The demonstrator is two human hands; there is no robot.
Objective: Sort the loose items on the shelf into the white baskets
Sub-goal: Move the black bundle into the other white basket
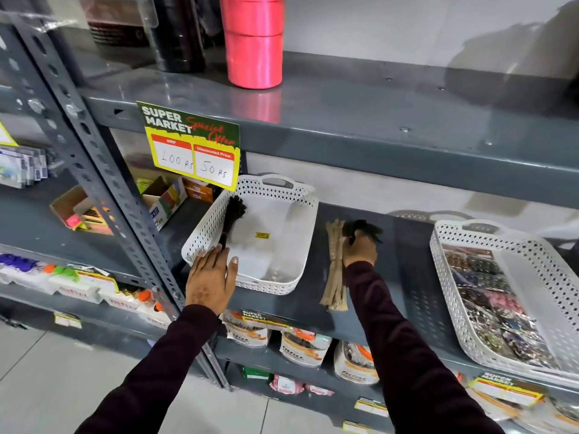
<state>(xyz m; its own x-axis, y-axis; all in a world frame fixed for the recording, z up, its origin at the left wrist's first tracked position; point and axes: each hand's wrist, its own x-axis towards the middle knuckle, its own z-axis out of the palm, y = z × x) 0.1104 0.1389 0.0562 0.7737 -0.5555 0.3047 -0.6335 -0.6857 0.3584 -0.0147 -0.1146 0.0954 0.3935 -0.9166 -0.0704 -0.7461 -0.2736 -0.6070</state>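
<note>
A white perforated basket sits on the grey shelf. A dark bundle of thin strips leans against the basket's left inner wall. My left hand rests on the basket's front left corner and touches the lower end of that bundle; the grip is hidden. Right of the basket, a bundle of beige strips lies loose on the shelf. My right hand is closed around a second dark bundle next to the beige one. A second white basket at the right holds several packets of glittery beads.
A special-offer price card hangs from the upper shelf over the left basket. Pink ribbon rolls stand on that upper shelf. Boxes of stationery sit behind the left basket. Packaged goods fill the shelf below.
</note>
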